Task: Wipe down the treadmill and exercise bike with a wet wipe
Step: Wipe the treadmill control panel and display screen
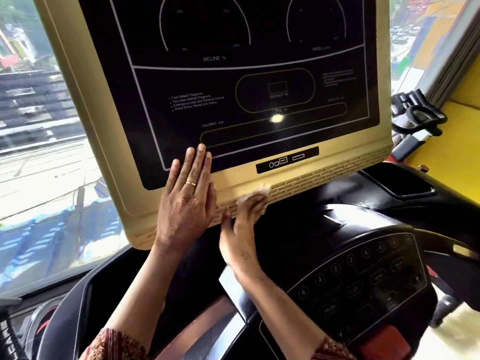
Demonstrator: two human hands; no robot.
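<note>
Work sits at the near lower edge of the treadmill console (pixel 104 131); we judge the treadmill half of the task to be the step in hand, with the exercise bike (pixel 415 118) waiting at far right, well apart. Our left hand (pixel 187 201) lies flat on the gold frame at the display's lower left corner, fingers straight and together, its grip open and holding nothing; we read that as bracing the tilted panel against the rubbing. Our right hand (pixel 241 229) reaches up just right of the left and presses the wet wipe (pixel 255 194) onto the slotted vent strip; blur hides whether the fingers curl round the wipe or only push it, so we cannot tell that grip's state. The wipe is bunched into a white wad showing past the fingertips; its longer axis seems to follow the strip, running from near left to far right, which suits strokes along the slots.
</note>
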